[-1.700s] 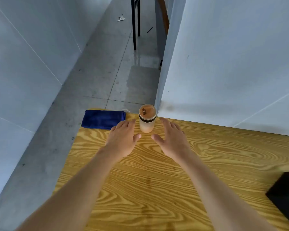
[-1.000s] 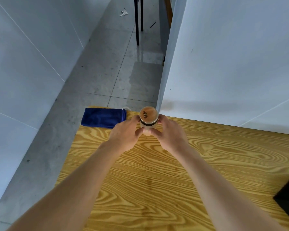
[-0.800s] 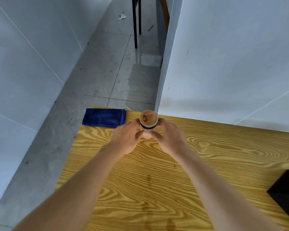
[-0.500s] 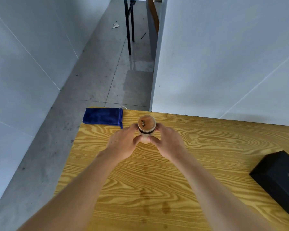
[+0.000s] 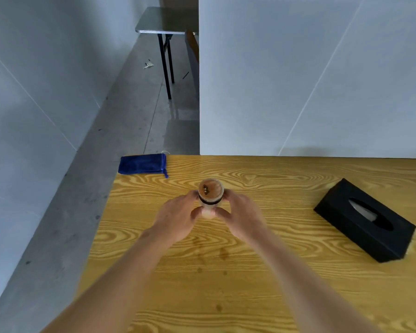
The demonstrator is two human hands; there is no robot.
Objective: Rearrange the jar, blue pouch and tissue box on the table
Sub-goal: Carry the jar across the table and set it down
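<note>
- Head view: looked down on a wooden worktop with bold grain, set against a pale wall panel.
- Jar upright near the middle of the worktop, wooden lid on top, dark band below the lid, frosted body underneath.
- Left hand curled round the jar's left side, thumb at the lower front.
- Right hand curled round the jar's right side, thumb meeting the lower front likewise; jar clasped between both hands.
- Could not tell whether the jar's base touched the worktop, hidden by the thumbs.
- Blue pouch flat at the far left corner of the worktop, its left end at the edge, well apart from the jar.
- Tissue box, black, lying at an angle on the right part of the worktop, a white tissue showing in the top slot, well apart from the hands.
- Grey floor to the left; a dark-legged side table further back.
</note>
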